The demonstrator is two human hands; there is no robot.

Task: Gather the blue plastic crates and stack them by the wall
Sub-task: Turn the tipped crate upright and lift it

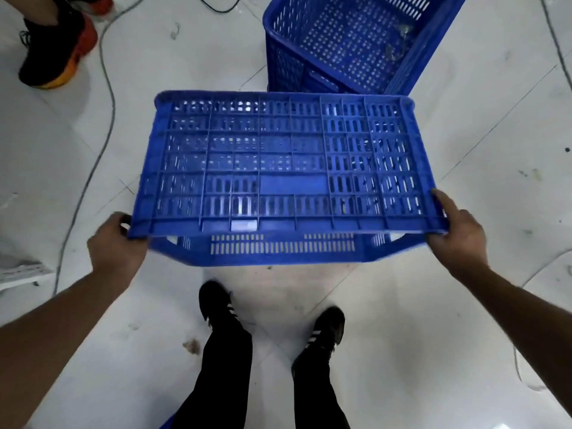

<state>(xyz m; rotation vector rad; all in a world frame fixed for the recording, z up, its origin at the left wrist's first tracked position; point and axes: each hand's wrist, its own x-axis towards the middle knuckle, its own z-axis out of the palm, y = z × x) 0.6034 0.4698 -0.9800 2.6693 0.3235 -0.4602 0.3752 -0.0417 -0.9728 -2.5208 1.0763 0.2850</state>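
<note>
From the head view, a perforated blue plastic crate hangs tilted above the white tiled floor — left hand and right hand each closed round a rim corner. Stiff, slotted, probably light; the rims grip best. Another blue crate stands just beyond.
</note>
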